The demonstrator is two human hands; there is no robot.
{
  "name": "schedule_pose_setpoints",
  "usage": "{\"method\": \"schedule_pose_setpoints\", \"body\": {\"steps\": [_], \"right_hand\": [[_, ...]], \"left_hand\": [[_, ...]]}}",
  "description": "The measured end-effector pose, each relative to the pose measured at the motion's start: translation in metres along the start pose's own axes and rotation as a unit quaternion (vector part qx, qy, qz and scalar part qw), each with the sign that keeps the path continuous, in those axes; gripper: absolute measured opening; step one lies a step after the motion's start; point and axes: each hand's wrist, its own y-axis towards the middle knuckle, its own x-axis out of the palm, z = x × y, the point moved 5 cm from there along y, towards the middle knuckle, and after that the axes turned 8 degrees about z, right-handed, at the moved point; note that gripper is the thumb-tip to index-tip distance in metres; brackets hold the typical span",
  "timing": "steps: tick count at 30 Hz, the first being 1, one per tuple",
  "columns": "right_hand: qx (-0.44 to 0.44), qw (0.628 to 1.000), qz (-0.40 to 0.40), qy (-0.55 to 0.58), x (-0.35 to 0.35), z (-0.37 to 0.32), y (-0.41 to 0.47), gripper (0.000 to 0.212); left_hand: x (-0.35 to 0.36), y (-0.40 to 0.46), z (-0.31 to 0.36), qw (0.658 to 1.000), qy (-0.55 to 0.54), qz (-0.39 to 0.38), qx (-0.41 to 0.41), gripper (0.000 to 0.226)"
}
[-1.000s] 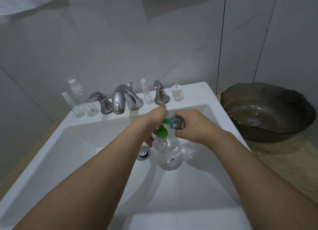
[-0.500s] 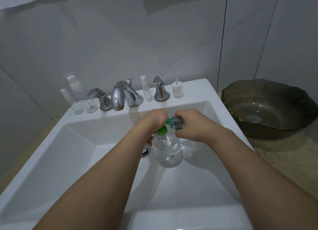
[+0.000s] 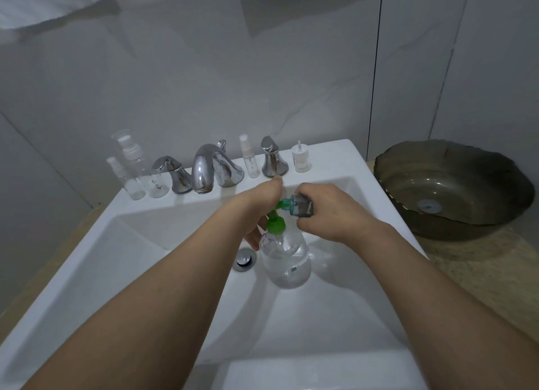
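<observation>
Left hand (image 3: pixel 253 211): grips clear bottle (image 3: pixel 287 258).
Right hand (image 3: pixel 331 214): holds small vial (image 3: pixel 302 206), mouth toward 8 o'clock, at green top (image 3: pixel 275 225).

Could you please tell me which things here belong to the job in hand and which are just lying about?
In the job: left hand holding the clear bottle; its green top; right hand tilting the small bottle against that top.
Lying about: short spray bottle; tall spray bottle; slim spray bottle; white pump jar; brown glass bowl.
</observation>
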Motion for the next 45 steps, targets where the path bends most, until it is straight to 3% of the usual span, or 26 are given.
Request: {"method": "schedule_pose_setpoints", "body": {"steps": [6, 11, 13, 18, 23, 27, 32, 39, 45], "right_hand": [[0.010, 1.000, -0.014, 0.006, 0.003, 0.001, 0.001, 0.019], [0.027, 0.998, -0.056, -0.006, 0.012, 0.005, 0.001, 0.017], [0.029, 0.997, -0.064, -0.009, 0.014, 0.006, 0.001, 0.017], [0.028, 0.998, -0.064, -0.006, 0.013, 0.006, 0.000, 0.018], [0.013, 0.999, -0.031, 0.009, 0.005, 0.001, 0.001, 0.020], [0.002, 1.000, -0.011, 0.011, 0.002, -0.001, -0.001, 0.021], [0.014, 1.000, -0.018, 0.014, 0.003, 0.002, 0.000, 0.020], [0.033, 0.997, -0.072, 0.005, 0.013, 0.005, 0.000, 0.019], [0.038, 0.996, -0.076, 0.002, 0.012, 0.005, 0.000, 0.019]], "left_hand": [[0.003, -0.002, 0.001, 1.000, 0.010, 0.011, 0.003, 0.080], [0.009, -0.007, 0.000, 0.997, -0.002, 0.065, 0.035, 0.036], [0.012, -0.006, -0.001, 0.997, -0.021, 0.068, 0.039, 0.029], [0.012, -0.001, -0.003, 0.997, -0.016, 0.064, 0.035, 0.033], [0.004, 0.002, -0.007, 1.000, -0.009, -0.027, 0.001, 0.078], [-0.001, 0.000, -0.003, 0.999, -0.013, -0.052, -0.005, 0.083], [0.004, -0.005, -0.003, 0.999, -0.016, -0.036, -0.010, 0.077], [0.011, 0.000, -0.004, 0.999, -0.001, 0.047, 0.009, 0.041], [0.013, -0.001, -0.006, 0.999, -0.019, 0.037, -0.007, 0.040]]}}
